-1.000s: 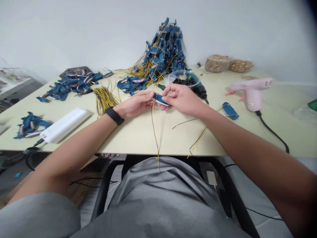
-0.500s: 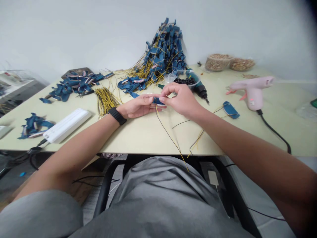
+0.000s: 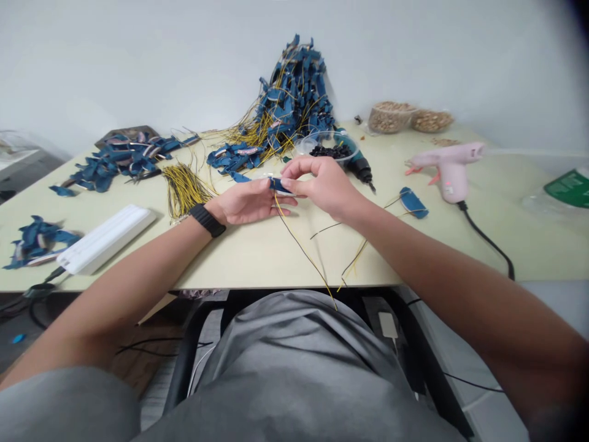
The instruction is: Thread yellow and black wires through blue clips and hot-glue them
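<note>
Between my two hands is a small blue fabric piece, partly hidden by fingers (image 3: 279, 183). My left hand (image 3: 246, 199), palm up with a black watch band at the wrist, pinches its left end with the thumb. From above, my right hand (image 3: 329, 184) grips the other end between thumb and fingers. A thin black and yellow wire pair (image 3: 301, 248) hangs from the piece, past the table edge toward my lap. Another blue piece (image 3: 413, 202) with wires lies on the table beyond my right forearm.
A tall heap of blue pieces (image 3: 297, 92) stands at the back. Yellow-black wires (image 3: 184, 190) lie bundled left. A pink glue gun (image 3: 453, 169) is at right, a power tool (image 3: 361, 169) behind my right hand. A white power block (image 3: 108, 239) sits left; black parts fill a clear tub (image 3: 329, 150).
The view has turned slightly right, so everything on the table sits further left. Both hands keep hold of the blue piece with almost the same grip.
</note>
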Demonstrator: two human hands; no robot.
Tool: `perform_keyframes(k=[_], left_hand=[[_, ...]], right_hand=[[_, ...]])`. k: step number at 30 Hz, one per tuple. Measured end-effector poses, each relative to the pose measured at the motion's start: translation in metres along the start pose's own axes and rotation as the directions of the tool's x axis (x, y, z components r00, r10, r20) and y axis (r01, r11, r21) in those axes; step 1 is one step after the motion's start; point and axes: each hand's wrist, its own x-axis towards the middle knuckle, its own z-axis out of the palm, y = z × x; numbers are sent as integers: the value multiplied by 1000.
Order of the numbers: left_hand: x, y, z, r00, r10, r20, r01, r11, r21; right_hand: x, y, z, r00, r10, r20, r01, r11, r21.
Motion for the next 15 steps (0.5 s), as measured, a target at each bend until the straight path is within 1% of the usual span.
perform_keyframes(k=[2, 4, 6, 8, 9, 10, 11, 12, 13, 14, 15], left_hand=[[-1, -2, 3, 999, 29, -26, -29, 999, -22], [-2, -3, 5, 997, 61, -51, -62, 998, -23], [-3, -4, 6, 995, 75, -71, -76, 997, -9], [-5, -2, 6, 994, 69, -87, -69, 998, 5], [-5, -1, 6, 994, 65, -92, -65, 998, 11], [-6, 0, 6, 994, 62, -95, -61, 998, 16], [-6, 1, 6, 994, 59, -97, -57, 998, 22], [-6, 3, 5, 993, 55, -100, -52, 998, 27], [-6, 4, 5, 993, 51, -105, -48, 998, 30], [-7, 5, 5, 992, 47, -114, -43, 999, 31], [-7, 5, 5, 991, 44, -124, -40, 999, 29]], right_hand=[[-2, -11, -8, 1000, -15, -10, 14, 999, -40], [-13, -25, -23, 997, -62, -44, 57, 992, -113], [-36, -36, -43, 994, -96, -51, 83, 973, -217], [-73, -37, -67, 995, -90, -46, 69, 937, -344], [-93, -33, -82, 997, -57, -54, 29, 906, -421], [-115, -27, -97, 994, -6, -105, -48, 862, -504], [-135, -20, -113, 978, 35, -205, -149, 807, -572], [-153, -11, -130, 948, 53, -314, -250, 733, -632], [-168, -3, -147, 908, 46, -416, -343, 652, -676], [-179, 4, -163, 877, 48, -479, -414, 583, -699], [-186, 11, -178, 831, 17, -556, -485, 512, -709]])
